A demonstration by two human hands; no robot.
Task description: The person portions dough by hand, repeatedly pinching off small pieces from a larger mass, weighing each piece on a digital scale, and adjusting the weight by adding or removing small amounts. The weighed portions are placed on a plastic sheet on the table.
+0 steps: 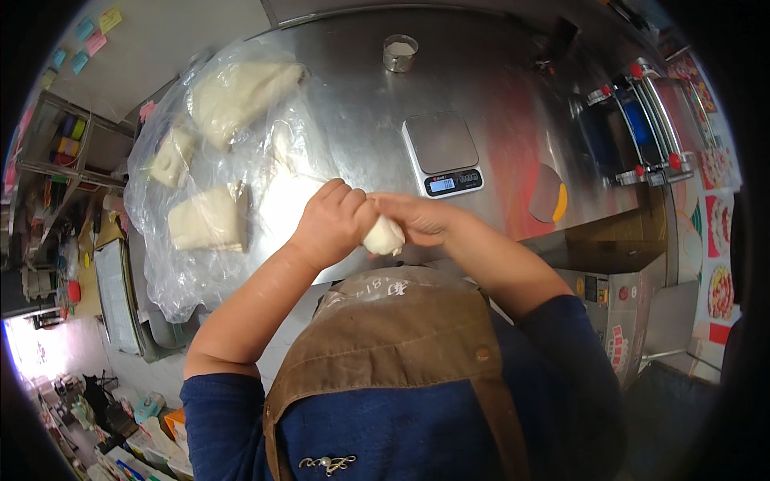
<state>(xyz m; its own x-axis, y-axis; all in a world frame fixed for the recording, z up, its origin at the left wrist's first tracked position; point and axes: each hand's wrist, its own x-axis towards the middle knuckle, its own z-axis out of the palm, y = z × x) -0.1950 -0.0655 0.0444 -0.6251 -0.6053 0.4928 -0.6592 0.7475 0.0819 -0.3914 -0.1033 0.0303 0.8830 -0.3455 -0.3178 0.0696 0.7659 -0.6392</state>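
Near the table's front edge, my left hand is closed around a lump of pale dough. A rounded end of the dough bulges out below my fist. My right hand presses against it from the other side, its thumb and fingers bent about the dough; the fingertips are partly hidden. To the left, clear plastic sheeting covers a large dough slab, a small dough piece and a squarish dough block. Right of centre lies a digital scale, its plate bare and display lit.
A small cup of white powder stands at the back of the metal table. On the right are a dough scraper with a yellow edge and a roller machine. A cardboard box sits below the table's right end.
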